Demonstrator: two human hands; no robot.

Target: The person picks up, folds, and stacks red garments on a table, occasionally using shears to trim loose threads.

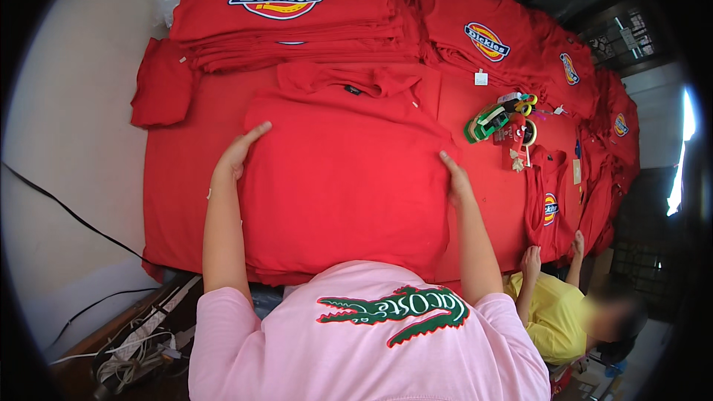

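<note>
Spread in front of me on the red-covered table lies a red T-shirt, plain side up, its collar at the far end. My left hand rests at its left edge, fingers stretched out and the thumb side toward the cloth. At the opposite edge my right hand touches the fabric with its fingers extended. Part of each hand's fingers is hidden by the view. Neither hand visibly grips a fold.
Beyond the shirt stands a tall stack of folded red shirts with printed logos. More red shirts lie at the far right. A green tape dispenser sits by scissors. A co-worker in yellow handles a shirt at right. Cables lie lower left.
</note>
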